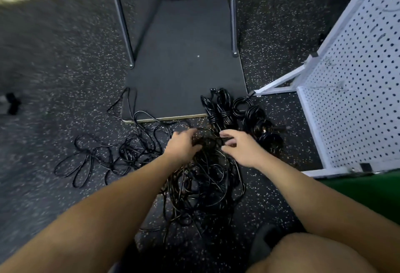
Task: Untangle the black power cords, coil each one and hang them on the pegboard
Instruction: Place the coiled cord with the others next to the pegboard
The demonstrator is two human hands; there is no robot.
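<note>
Tangled black power cords lie heaped on the speckled floor. The left hand grips strands at the heap's far edge; the right hand pinches a cord beside it. Coiled cords lie just beyond the hands, the white pegboard further right. No writing is legible.

Two hands, the left hand and the right hand, in one tangled heap of black cords; how many cords it holds I cannot tell. About five coiled bundles beside it. One white pegboard, one dark mat, two metal legs
</note>
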